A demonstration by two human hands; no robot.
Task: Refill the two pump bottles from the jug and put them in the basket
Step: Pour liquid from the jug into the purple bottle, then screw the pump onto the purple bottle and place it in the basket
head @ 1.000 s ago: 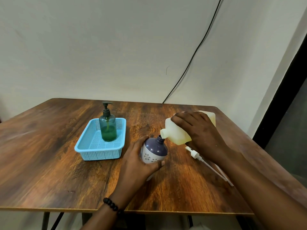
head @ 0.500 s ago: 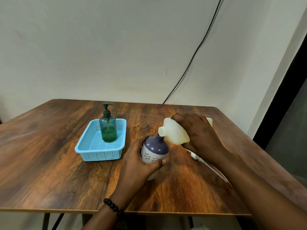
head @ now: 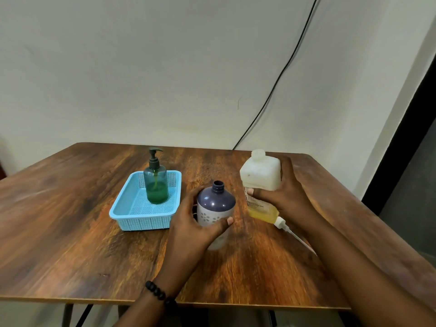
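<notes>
A purple-and-white bottle [head: 215, 206] stands on the table with its neck open and no pump on it. My left hand [head: 188, 230] wraps around its lower body. My right hand [head: 286, 197] holds the translucent white jug [head: 260, 178] upright just to the right of the bottle; a little yellow liquid sits at the jug's bottom. The white pump with its long tube [head: 289, 230] lies on the table below the jug. A green pump bottle [head: 156, 182] stands in the blue basket [head: 141, 218] at the left.
The wooden table [head: 70, 244] ends at a front edge close to me and a right edge near a dark doorway [head: 405, 161]. A black cable [head: 278, 74] runs down the wall behind.
The jug was tilted with its spout at the purple bottle's neck; now my right hand has swung it upright and away to the right. My left hand stays on the bottle.
</notes>
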